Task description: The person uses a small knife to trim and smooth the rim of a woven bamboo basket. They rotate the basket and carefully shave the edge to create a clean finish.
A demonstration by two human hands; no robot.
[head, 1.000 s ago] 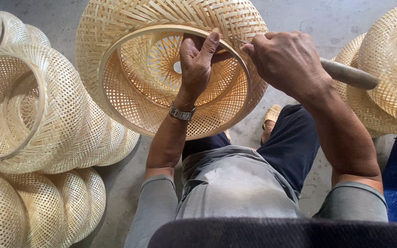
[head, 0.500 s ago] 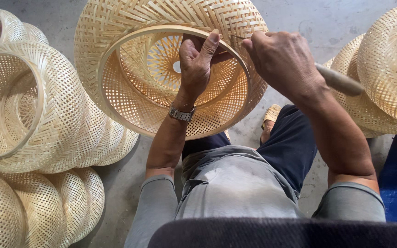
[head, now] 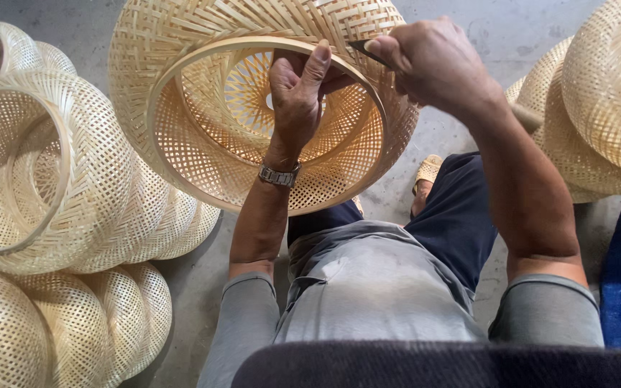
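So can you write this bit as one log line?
left hand: fingers gripping rim of woven bamboo basket | right hand: holds blade at rim | stacked baskets: left side

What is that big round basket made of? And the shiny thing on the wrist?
The basket looks like woven bamboo strips, pale and unpainted, with an open lattice and a smooth bent rim. The watch band looks like metal: silvery, shiny links.

Matt woven bamboo basket [head: 181, 93], metal wristwatch [head: 279, 174], rough concrete floor [head: 512, 29].
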